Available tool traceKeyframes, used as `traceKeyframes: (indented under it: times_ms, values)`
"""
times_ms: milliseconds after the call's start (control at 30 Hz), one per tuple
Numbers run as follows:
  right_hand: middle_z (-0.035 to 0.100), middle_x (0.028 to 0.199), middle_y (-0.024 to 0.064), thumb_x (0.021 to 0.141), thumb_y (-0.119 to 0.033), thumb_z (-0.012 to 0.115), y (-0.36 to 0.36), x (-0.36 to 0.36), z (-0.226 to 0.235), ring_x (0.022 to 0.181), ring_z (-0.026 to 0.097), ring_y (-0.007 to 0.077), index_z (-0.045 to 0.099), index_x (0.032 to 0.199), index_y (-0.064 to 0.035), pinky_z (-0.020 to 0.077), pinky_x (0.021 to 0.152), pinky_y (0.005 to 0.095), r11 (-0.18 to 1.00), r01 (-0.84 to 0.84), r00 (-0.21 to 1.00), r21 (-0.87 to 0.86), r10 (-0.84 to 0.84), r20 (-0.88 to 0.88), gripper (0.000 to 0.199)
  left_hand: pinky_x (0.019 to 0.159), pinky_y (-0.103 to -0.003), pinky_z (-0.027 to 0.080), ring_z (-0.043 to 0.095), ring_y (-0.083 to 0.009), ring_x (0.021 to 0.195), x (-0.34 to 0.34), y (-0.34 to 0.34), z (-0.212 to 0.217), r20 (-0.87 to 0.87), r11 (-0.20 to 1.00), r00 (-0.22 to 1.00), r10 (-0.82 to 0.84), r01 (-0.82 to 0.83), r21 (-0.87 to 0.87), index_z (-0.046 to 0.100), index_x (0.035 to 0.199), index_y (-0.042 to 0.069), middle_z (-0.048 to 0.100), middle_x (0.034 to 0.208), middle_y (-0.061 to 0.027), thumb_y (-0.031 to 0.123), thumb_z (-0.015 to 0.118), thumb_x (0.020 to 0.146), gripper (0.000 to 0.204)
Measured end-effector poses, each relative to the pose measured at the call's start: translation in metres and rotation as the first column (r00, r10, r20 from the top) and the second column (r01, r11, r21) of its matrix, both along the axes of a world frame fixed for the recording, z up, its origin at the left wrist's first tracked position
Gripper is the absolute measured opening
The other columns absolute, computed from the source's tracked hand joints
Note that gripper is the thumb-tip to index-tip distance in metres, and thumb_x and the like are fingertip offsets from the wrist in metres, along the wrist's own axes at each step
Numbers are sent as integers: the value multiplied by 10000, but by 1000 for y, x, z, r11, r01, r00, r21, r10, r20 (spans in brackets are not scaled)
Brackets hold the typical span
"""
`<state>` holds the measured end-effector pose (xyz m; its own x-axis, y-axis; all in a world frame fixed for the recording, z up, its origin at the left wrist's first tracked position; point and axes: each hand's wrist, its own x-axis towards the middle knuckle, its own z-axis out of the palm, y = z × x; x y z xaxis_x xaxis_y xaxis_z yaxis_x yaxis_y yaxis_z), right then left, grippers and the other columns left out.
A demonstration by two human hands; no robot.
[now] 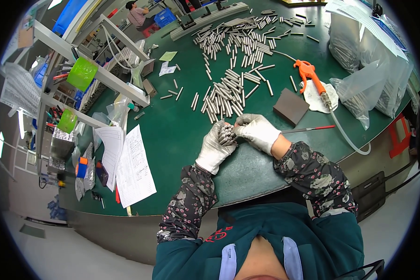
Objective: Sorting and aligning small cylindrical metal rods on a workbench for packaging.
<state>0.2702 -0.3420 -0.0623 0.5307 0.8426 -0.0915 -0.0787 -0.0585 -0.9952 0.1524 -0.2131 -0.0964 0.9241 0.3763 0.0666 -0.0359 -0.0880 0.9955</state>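
My left hand (214, 148), in a white glove, is wrapped round a bundle of short metal pins (227, 134), whose round ends face me. The gloved right hand (258, 131) is at the right side of the bundle, with its fingertips pinched together against it. Whether those fingertips hold a single pin is hidden. Just beyond both hands lies a loose heap of the same silvery pins (225, 91) on the green table. Farther off, a larger spread of pins (240, 37) covers the table's back.
Right of my hands are a dark brown block (290, 107), a red-handled file (312, 129) and an orange air gun (310, 77) with its hose. Bags of pins (354, 93) stand at the far right. Papers (134, 168) and a metal-framed rack (98, 74) are left. Someone sits far back.
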Motion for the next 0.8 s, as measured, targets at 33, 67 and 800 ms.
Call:
traceKeyframes:
  times_ms: [33, 67, 800]
  values:
    - [604, 767, 83, 775, -189, 609, 0, 0, -1, 704, 535, 119, 612, 880, 18, 442, 667, 251, 1000, 11, 999, 5, -11, -33, 232, 810, -248, 496, 563, -124, 942, 0, 0, 0, 0, 1000, 1000, -1, 1, 0, 356, 1271, 47, 519, 1066, -38, -126, 653, 666, 696]
    - [604, 767, 83, 775, -189, 609, 0, 0, -1, 704, 535, 119, 612, 880, 18, 442, 667, 251, 1000, 10, 999, 5, -10, -33, 232, 798, -244, 499, 565, -122, 930, 0, 0, -1, 15, 999, 1000, -7, 7, 32, 363, 1267, 51, 521, 1059, -38, -118, 658, 666, 691]
    - [624, 769, 102, 762, -207, 620, -2, 9, 3, 673, 591, 153, 627, 843, -18, 472, 639, 269, 999, 16, 915, 30, -27, 403, 206, 708, -256, 510, 615, -173, 786, 1, -6, 2, 117, 831, 992, 45, -102, 547, 447, 1187, 28, 595, 938, -73, -16, 699, 649, 596]
